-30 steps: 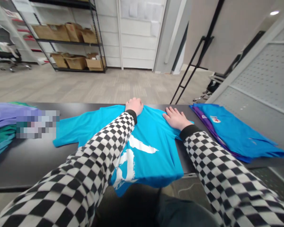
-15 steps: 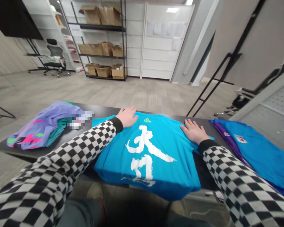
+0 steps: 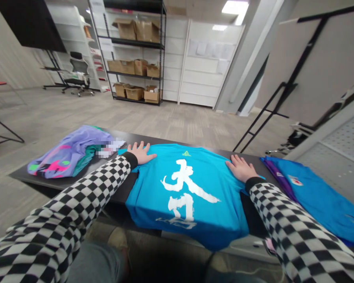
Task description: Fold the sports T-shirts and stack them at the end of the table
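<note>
A bright blue T-shirt [image 3: 153, 188] lies spread on the black table [image 3: 126, 137], its bottom hem hanging over the near edge. White brush-style characters run down its middle, with a small green logo near the collar. My left hand [image 3: 141, 153] rests flat on the sleeve and shoulder at the left, fingers spread. On the right shoulder and sleeve lies my right hand [image 3: 242, 168], palm down with its fingers stretched out. Neither hand grips the cloth.
A rumpled heap of purple and green clothes [image 3: 73, 147] sits at the table's left. Folded blue and purple garments [image 3: 318, 192] are stacked at the right, beside a grey perforated panel [image 3: 348, 137]. Beyond the floor stands a black shelf [image 3: 135, 74] with cardboard boxes.
My left hand has slid from the collar leftward to the left sleeve, uncovering the print and logo. My right hand stays on the right shoulder. The view has turned left and tilted up.
</note>
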`<state>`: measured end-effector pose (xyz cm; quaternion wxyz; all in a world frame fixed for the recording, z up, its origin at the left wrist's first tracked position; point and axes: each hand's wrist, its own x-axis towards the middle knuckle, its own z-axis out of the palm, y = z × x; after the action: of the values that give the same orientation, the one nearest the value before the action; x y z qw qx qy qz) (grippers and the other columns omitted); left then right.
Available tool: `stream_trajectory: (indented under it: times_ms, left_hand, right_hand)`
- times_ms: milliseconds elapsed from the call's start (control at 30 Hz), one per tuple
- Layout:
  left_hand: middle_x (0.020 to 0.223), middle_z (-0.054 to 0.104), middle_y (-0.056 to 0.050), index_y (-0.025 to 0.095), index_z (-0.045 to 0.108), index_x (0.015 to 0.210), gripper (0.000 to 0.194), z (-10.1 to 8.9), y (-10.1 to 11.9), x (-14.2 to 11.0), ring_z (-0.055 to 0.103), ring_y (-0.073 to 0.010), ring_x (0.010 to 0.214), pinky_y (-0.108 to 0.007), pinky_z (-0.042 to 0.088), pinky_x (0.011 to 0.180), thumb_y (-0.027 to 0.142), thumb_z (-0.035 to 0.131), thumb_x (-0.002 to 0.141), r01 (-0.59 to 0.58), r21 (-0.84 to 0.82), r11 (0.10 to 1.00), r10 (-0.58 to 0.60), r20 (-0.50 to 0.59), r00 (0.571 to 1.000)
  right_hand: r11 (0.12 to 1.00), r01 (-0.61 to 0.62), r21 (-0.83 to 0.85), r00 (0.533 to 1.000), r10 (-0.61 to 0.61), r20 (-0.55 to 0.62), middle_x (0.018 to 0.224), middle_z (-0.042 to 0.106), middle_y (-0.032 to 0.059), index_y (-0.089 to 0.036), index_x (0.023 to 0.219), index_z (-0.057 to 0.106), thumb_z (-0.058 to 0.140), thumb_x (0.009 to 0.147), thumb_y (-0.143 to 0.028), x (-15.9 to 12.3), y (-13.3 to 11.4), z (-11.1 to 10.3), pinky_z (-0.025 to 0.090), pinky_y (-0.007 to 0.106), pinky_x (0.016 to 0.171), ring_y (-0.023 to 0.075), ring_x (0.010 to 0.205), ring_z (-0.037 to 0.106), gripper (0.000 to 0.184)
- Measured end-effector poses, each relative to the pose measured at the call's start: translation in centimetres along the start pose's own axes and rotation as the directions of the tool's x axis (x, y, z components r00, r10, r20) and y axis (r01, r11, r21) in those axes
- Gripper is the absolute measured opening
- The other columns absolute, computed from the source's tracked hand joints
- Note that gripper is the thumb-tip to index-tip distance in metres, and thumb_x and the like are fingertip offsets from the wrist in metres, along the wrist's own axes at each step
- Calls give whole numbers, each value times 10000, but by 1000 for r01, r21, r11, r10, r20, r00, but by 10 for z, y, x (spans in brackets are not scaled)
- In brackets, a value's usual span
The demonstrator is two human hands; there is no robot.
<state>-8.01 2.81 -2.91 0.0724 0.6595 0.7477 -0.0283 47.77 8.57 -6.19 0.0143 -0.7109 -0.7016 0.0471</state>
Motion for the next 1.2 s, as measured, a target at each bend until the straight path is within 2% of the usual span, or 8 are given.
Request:
stream_trajectory:
  times_ms: [67, 133, 233, 333, 500, 667, 833, 1200]
  left_hand:
    - [1915, 183, -185, 223, 303, 1846, 1208, -10, 8, 3, 119, -538, 1760, -735, 88, 1391, 985, 401, 914, 43, 48, 998, -44, 15, 999]
    - [1905, 192, -221, 157, 340, 1829, 1198, -19, 23, 6, 92, -523, 1768, -729, 56, 1397, 946, 430, 932, 16, 86, 996, -15, -15, 1000]
    - [1918, 180, -172, 165, 251, 1854, 1014, -21, 49, 9, 119, -436, 1787, -688, 121, 1410, 778, 345, 1052, -226, 42, 973, 229, -70, 971]
    - [1930, 168, -82, 277, 198, 1869, 942, -8, 65, 13, 161, -397, 1786, -670, 167, 1411, 750, 347, 1068, -386, -23, 922, 386, -14, 923]
    - [1937, 135, -68, 316, 246, 1861, 1031, 10, 61, 22, 127, -460, 1780, -683, 111, 1413, 903, 322, 1017, -334, 7, 943, 334, -13, 943]
    - [1938, 112, -64, 313, 216, 1867, 1016, 7, 57, 29, 112, -445, 1786, -674, 112, 1415, 879, 316, 1030, -339, 23, 941, 338, 16, 941]
    - [1940, 129, -43, 315, 212, 1868, 886, 10, 58, 34, 127, -418, 1789, -663, 137, 1414, 761, 189, 1102, -311, 38, 950, 310, 14, 951]
    - [1941, 137, -50, 304, 213, 1867, 965, 13, 58, 46, 125, -419, 1788, -652, 127, 1424, 842, 239, 1066, -298, 33, 954, 299, -33, 954]
  right_hand:
    - [1000, 5, -3, 1000, -5, -7, 1925, 196, 83, -231, 1849, 293, 143, 1107, -770, 1, 0, 1, 186, 753, 1389, 407, 1767, 207, 929]
    - [1000, 11, -11, 1000, -11, -11, 1924, 204, 89, -243, 1845, 307, 155, 1108, -768, 1, 0, 1, 197, 757, 1385, 412, 1764, 219, 917]
    - [1000, 18, -22, 1000, -18, -9, 1925, 201, 93, -247, 1843, 312, 156, 1110, -763, 0, -1, 0, 206, 756, 1382, 413, 1761, 229, 909]
    - [1000, 14, -26, 1000, -14, -3, 1925, 203, 98, -252, 1843, 308, 149, 1112, -757, -2, -2, -2, 209, 748, 1383, 411, 1761, 230, 903]
    - [999, 27, -26, 1000, -27, 0, 1926, 200, 95, -254, 1846, 293, 138, 1110, -762, -4, -3, -3, 196, 744, 1387, 402, 1769, 206, 908]
    - [1000, 25, -9, 1000, -25, 2, 1923, 199, 109, -235, 1840, 306, 149, 1109, -759, -6, -6, -5, 194, 754, 1382, 411, 1765, 217, 913]
    - [999, 35, 4, 999, -35, -11, 1923, 200, 106, -234, 1837, 316, 156, 1102, -776, -3, -4, -4, 198, 766, 1377, 412, 1764, 217, 927]
    - [997, 77, -24, 997, -77, 2, 1927, 190, 106, -234, 1847, 283, 186, 1099, -780, 17, 1, -8, 188, 779, 1374, 425, 1765, 200, 931]
